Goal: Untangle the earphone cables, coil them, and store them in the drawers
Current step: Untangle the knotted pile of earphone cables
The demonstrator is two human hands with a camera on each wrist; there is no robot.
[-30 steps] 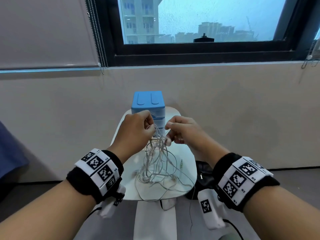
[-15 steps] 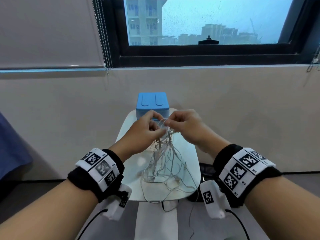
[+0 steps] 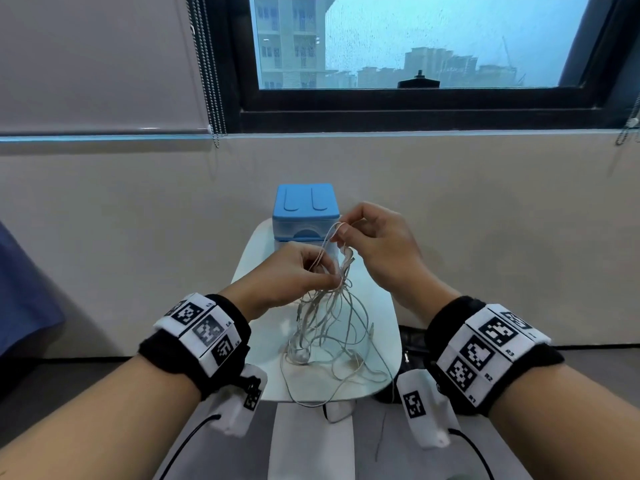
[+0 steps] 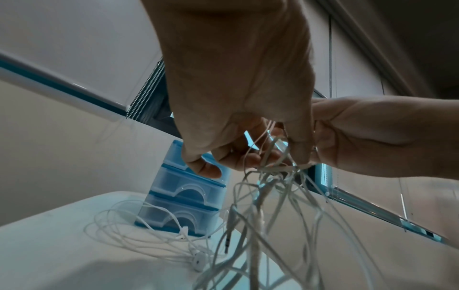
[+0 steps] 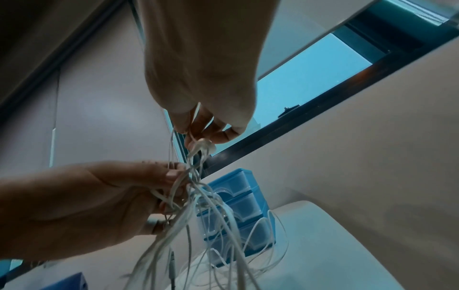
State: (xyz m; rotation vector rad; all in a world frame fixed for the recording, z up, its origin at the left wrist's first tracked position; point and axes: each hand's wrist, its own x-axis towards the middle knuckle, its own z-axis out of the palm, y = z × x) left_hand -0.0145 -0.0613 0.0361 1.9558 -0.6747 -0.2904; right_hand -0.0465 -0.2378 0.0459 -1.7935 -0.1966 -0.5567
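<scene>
Earphone cables (image 3: pixel 332 327): white, thin, knotted into one bundle; upper part lifted off the table (image 3: pixel 377 327), lower loops resting on the tabletop and trailing past its near edge. Knot gathered just below the two hands, strands fanning downward from it. One earbud (image 4: pixel 198 262) lying on the tabletop among the slack loops; one jack plug (image 4: pixel 227 243) hanging free in the air, as seen from the left wrist.

Left hand (image 3: pixel 291 278): lower of the two, fingers curled, thumb and fingertips pinching several strands at the top of the knot. Little finger extended toward the drawer unit in the left wrist view, contact with it not determinable.

Right hand (image 3: pixel 377 244): higher and slightly farther back, fingers curled, thumb and forefinger pinching a loop of cable drawn upward out of the bundle. Further strand or earbud caught under the lower fingers in the right wrist view, too blurred to identify.

Drawer unit (image 3: pixel 304 213): blue frame with clear drawers, three stacked tiers visible from the wrist views, all drawers pushed in. Standing at the far end of the table, behind the hands, against the wall (image 3: pixel 485 237). Cable loops lying just in front of its base.

Table: white, narrow, rounded corners. Window (image 3: pixel 415 39) above the wall, tower blocks beyond the glass; roller blind (image 3: pixel 97 60) with bead chain (image 3: pixel 211 74) to its left. Black wristbands with printed markers on both wrists (image 3: pixel 204 330) (image 3: pixel 491 351).
</scene>
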